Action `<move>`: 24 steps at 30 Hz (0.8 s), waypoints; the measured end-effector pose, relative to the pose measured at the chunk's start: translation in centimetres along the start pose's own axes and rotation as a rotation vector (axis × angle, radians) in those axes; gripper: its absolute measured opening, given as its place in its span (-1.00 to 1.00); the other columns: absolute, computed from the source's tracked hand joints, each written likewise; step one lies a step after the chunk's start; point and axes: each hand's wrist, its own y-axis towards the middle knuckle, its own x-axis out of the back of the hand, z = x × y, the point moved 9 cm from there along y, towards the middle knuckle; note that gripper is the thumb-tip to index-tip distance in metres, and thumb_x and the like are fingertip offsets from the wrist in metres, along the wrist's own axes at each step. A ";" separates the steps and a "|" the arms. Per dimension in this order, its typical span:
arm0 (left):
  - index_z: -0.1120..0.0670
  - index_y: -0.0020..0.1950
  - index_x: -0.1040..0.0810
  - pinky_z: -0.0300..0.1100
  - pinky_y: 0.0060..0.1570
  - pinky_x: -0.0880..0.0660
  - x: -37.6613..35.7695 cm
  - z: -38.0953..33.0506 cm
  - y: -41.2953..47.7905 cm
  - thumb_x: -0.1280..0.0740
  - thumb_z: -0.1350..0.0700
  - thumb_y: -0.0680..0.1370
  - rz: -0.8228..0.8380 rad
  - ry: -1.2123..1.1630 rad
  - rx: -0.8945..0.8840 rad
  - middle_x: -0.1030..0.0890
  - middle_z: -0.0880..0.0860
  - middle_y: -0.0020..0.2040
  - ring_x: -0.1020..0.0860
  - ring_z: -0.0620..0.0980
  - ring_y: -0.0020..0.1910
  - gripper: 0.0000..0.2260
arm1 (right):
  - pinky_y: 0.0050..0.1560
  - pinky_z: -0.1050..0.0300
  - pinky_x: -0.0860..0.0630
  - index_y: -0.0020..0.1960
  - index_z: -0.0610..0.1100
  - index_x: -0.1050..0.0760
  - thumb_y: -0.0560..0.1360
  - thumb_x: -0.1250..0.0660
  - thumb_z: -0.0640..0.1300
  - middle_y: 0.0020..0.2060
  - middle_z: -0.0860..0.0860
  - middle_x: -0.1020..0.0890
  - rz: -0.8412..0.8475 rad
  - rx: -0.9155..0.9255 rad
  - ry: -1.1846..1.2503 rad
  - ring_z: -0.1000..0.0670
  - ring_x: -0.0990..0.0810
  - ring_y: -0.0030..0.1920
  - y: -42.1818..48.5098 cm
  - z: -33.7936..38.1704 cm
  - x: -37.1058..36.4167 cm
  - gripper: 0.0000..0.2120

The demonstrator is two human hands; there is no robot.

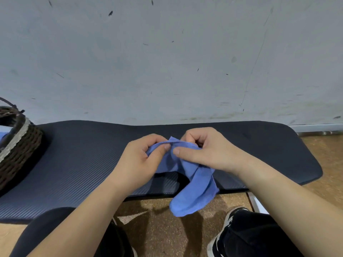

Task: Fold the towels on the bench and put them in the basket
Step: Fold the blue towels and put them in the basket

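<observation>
Fingers of the left hand [141,160] and right hand [200,151] pinch the limp blue cloth towel's [193,191] top edge above the dark padded bench [78,156], apparently seeking corners to fold, with the woven brown basket [16,145] waiting far left.

The wicker basket [20,145] at the left edge of the frame is cut off, so only part of its rim and wall shows. A sliver of blue inside it is too little to name. The top of the blue towel [194,191] disappears between the left hand [141,160] and the right hand [202,149], whose curled fingertips are tucked behind the cloth. A dark trouser knee [55,219] covers the lower-left corner of the bench [83,154]. The black-and-white shoe [218,242] runs off the bottom edge. Dark specks on the wall [167,62] are too small to identify.
</observation>
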 end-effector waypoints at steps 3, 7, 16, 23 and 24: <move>-0.01 -0.01 -0.66 -0.28 -0.17 -0.49 2.8 -0.7 0.2 -0.31 0.14 0.67 -0.128 0.000 0.016 -0.68 -0.08 -0.14 -0.61 -0.10 -0.13 -0.85 | -0.34 0.23 -0.27 -0.34 -0.09 -0.28 0.45 -0.58 -0.11 -0.45 0.08 -0.34 0.050 -0.020 -0.171 0.10 -0.30 -0.40 0.4 0.4 0.0 -0.53; 0.06 -0.03 -0.58 -0.35 -0.20 -0.37 5.3 -3.4 0.8 -0.25 0.14 0.69 -0.175 0.184 -0.097 -0.54 0.01 -0.15 -0.49 -0.07 -0.17 -0.85 | -0.28 0.09 -0.37 -0.21 -0.05 -0.39 0.38 -0.57 0.14 -0.39 0.13 -0.44 -0.030 0.006 -0.398 0.13 -0.37 -0.35 1.0 0.5 0.9 -0.60; 0.06 -0.07 -0.54 -0.36 -0.33 -0.38 10.3 -5.9 0.6 -0.22 0.07 0.71 -0.248 0.068 0.008 -0.56 0.14 -0.22 -0.43 -0.17 -0.33 -0.80 | -0.22 0.09 -0.32 -0.14 -0.28 -0.42 0.38 -0.48 0.30 -0.29 -0.02 -0.44 -0.064 -0.061 -0.146 0.04 -0.44 -0.27 -1.9 3.1 3.1 -0.38; 0.05 -0.05 -0.54 -0.20 -0.23 -0.43 12.5 -9.8 -0.1 -0.24 0.08 0.70 -0.226 0.158 -0.108 -0.59 0.16 -0.19 -0.52 0.06 -0.20 -0.83 | -0.32 0.19 -0.47 -0.15 -0.17 -0.51 0.56 -0.40 -0.17 -0.33 0.00 -0.57 -0.095 -0.098 -0.266 0.07 -0.54 -0.33 -4.1 6.7 4.4 -0.86; 0.04 -0.04 -0.55 -0.21 -0.22 -0.44 12.8 -10.4 -0.3 -0.23 0.08 0.70 -0.231 0.159 -0.122 -0.59 0.15 -0.18 -0.53 0.05 -0.20 -0.83 | -0.34 0.21 -0.45 -0.16 -0.16 -0.51 0.52 -0.39 -0.21 -0.34 0.01 -0.56 -0.109 -0.112 -0.342 0.08 -0.52 -0.35 -4.2 7.0 4.7 -0.89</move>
